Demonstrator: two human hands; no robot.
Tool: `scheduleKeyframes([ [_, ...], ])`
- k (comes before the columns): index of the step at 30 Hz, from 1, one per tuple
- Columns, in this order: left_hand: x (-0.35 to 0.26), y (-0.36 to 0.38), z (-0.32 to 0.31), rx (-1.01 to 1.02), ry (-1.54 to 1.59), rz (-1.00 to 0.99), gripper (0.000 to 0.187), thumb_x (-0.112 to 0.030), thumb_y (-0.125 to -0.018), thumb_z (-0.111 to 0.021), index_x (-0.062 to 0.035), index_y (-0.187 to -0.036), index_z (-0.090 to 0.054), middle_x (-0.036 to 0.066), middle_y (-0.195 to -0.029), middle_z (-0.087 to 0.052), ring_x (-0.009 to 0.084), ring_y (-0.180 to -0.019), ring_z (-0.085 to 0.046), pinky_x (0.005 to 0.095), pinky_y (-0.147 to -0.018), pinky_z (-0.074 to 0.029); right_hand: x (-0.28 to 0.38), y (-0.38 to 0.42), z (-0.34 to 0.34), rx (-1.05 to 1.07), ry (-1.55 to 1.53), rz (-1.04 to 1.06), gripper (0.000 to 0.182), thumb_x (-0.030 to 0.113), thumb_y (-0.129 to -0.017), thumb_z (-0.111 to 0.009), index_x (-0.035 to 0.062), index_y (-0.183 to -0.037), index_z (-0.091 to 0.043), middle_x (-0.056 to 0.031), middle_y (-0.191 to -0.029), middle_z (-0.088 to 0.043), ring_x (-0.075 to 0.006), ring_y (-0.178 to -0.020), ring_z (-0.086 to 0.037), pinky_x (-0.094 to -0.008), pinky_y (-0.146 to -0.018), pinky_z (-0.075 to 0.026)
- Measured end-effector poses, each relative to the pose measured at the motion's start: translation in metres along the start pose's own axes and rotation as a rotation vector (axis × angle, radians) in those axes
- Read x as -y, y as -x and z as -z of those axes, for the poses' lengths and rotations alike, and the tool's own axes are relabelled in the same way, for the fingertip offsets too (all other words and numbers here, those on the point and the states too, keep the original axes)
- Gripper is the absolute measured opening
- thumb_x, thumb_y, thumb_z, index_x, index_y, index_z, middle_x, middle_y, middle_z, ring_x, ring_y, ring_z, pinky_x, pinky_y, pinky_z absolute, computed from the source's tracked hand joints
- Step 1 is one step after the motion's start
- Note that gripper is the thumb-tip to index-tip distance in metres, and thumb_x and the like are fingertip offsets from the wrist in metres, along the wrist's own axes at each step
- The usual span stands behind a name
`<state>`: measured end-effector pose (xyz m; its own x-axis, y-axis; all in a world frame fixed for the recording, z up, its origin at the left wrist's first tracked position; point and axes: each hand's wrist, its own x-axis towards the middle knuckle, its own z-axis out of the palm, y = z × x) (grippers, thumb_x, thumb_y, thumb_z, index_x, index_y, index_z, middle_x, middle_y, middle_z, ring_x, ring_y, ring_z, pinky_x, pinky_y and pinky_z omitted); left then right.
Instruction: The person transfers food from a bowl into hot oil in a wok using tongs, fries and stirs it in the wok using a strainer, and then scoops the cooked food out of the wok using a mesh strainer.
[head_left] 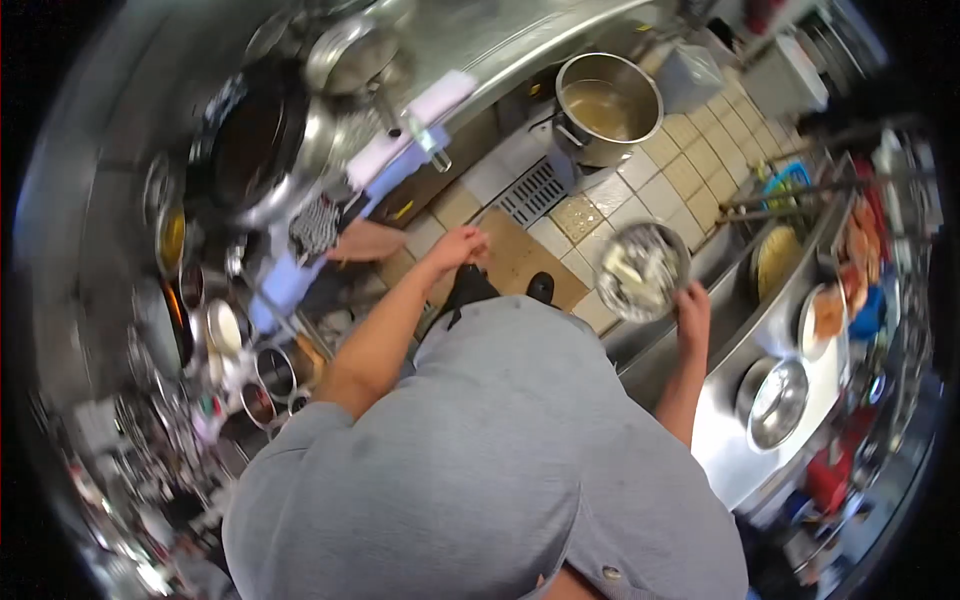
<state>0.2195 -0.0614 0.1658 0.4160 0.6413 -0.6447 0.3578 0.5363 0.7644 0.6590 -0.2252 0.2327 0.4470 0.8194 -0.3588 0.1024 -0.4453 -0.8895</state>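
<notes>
My right hand (692, 305) grips the rim of a round metal bowl (683, 262) and holds it out at my right side, above the floor. Pale, whitish food pieces (640, 268) lie in the bowl; blur hides what kind they are. In front of my body, my left hand (460, 248) hangs over a brown floor mat (520, 262). Its fingers are loosely bent and a little apart, with nothing visible in them.
A large pot of cloudy liquid (603, 105) stands ahead. On the left are a dark wok (255, 140), a ladle pan (352, 55) and several containers. Right, a metal sink (715, 270) adjoins a counter with an upright-rimmed steel bowl (775, 405). Tiles (640, 180) cover the floor.
</notes>
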Motion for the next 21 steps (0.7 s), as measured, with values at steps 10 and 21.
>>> scheduleKeyframes([
  [10, -0.039, 0.14, 0.037, -0.534, 0.632, -0.395, 0.017, -0.024, -0.09, -0.052, -0.0082, -0.096, -0.054, 0.001, -0.088, -0.058, 0.0099, -0.08, -0.058, 0.0263, -0.07, -0.05, 0.223, -0.055, -0.304, 1.015, 0.088, 0.282, 0.007, 0.005, -0.078, -0.054, 0.0022, -0.083, -0.058, 0.0, -0.07, -0.055, -0.0072, -0.059, -0.053, -0.0245, -0.051, -0.046],
  [21, 0.06, 0.17, 0.18, -1.072, 1.278, -0.388, 0.013, -0.005, -0.085, -0.048, -0.0019, -0.098, -0.05, 0.011, -0.088, -0.059, 0.0226, -0.072, -0.061, 0.033, -0.061, -0.052, 0.264, -0.051, -0.455, 1.135, 0.115, 0.132, 0.023, 0.027, -0.091, -0.051, 0.0094, -0.106, -0.052, -0.0035, -0.103, -0.06, -0.0151, -0.087, -0.06, -0.0272, -0.071, -0.047],
])
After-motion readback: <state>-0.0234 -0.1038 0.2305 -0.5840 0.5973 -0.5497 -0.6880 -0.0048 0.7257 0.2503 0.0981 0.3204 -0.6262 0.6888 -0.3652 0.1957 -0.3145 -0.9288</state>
